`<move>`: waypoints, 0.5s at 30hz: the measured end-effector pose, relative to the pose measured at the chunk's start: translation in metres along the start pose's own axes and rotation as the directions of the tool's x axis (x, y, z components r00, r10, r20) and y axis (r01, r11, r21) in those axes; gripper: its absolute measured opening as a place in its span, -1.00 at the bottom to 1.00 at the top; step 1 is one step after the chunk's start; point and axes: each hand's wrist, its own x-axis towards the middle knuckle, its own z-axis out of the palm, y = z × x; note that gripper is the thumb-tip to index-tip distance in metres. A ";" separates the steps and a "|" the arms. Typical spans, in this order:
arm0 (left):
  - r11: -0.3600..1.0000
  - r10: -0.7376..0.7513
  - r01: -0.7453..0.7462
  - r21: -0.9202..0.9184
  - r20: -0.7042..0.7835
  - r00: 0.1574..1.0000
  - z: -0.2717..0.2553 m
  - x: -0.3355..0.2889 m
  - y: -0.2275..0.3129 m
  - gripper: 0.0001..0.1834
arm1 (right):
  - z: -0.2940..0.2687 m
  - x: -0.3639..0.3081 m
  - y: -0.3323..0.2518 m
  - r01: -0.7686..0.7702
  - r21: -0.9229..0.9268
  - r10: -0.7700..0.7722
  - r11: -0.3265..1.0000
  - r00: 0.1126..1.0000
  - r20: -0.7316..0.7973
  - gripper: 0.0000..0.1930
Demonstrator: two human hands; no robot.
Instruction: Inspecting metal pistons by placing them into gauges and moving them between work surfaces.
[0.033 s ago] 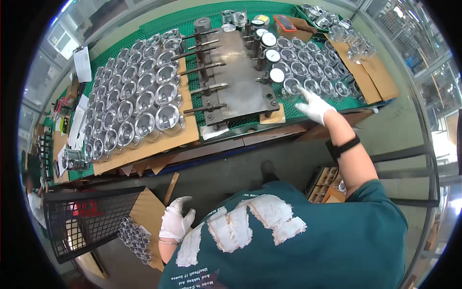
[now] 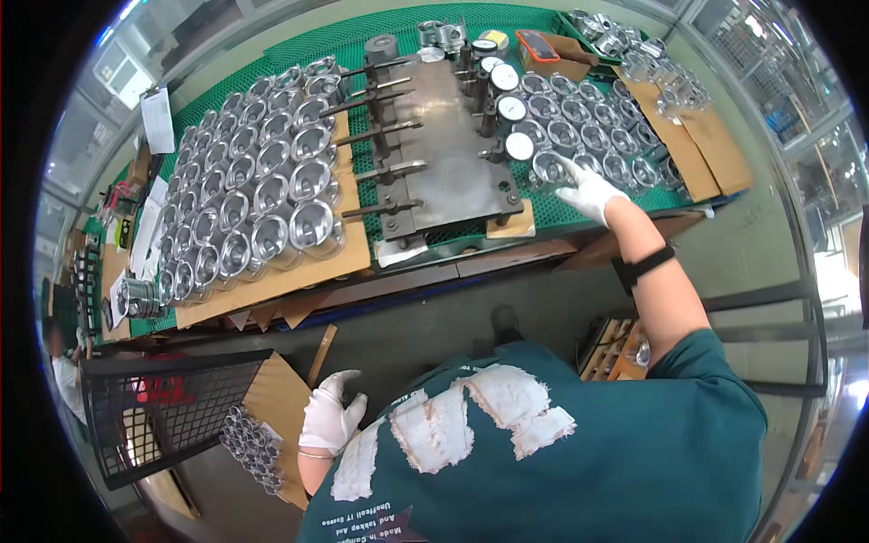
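Note:
My right hand (image 2: 590, 194), in a white glove, reaches to the front-left piston (image 2: 549, 168) of the group on the right. Its fingers are at that piston's rim and its thumb is by the near side; the piston stands on the green mat. My left hand (image 2: 331, 413), also gloved in white, hangs low beside my body with thumb and fingers apart, holding nothing. Between the two piston groups lies a flat steel fixture plate (image 2: 448, 136). Dial gauges (image 2: 519, 147) line its right side, and dark clamp-like arms (image 2: 398, 170) line its left.
Many pistons (image 2: 270, 237) stand in rows on cardboard (image 2: 353, 217) at the left. An orange-rimmed box (image 2: 536, 45) sits at the back. A black mesh panel (image 2: 172, 407) stands low left near more metal parts (image 2: 252, 451). A wooden tray (image 2: 608, 351) is below the bench.
My right hand has moved slightly left, its fingers closing in on the piston's rim. The left hand stays where it was, and the view has shifted a little.

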 end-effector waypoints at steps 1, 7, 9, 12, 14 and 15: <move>1.000 -0.016 0.016 -0.001 -0.019 1.000 0.010 0.004 0.004 -0.58 | -0.007 0.024 0.000 -0.042 -0.126 0.040 0.991 0.999 -0.021 -0.19; 0.992 -0.127 0.128 -0.010 0.015 0.992 0.068 0.020 0.072 -0.57 | -0.032 0.143 0.011 0.016 -0.359 0.103 0.933 0.945 0.311 -0.11; 0.989 -0.146 0.146 -0.019 -0.005 0.989 0.080 0.025 0.095 -0.57 | -0.034 0.160 0.008 0.062 -0.437 0.137 0.897 0.902 0.410 -0.14; 0.985 -0.175 0.175 -0.001 -0.013 0.984 0.098 0.022 0.111 -0.56 | -0.025 0.170 0.015 0.066 -0.453 0.138 0.889 0.904 0.404 -0.14; 0.981 -0.193 0.191 -0.026 -0.083 0.978 0.110 0.016 0.117 -0.55 | -0.023 0.166 0.018 0.090 -0.416 0.111 0.905 0.893 0.435 -0.13; 0.980 -0.201 0.199 -0.024 -0.088 0.976 0.113 0.014 0.121 -0.55 | -0.019 0.167 0.021 0.099 -0.412 0.103 0.906 0.892 0.441 -0.13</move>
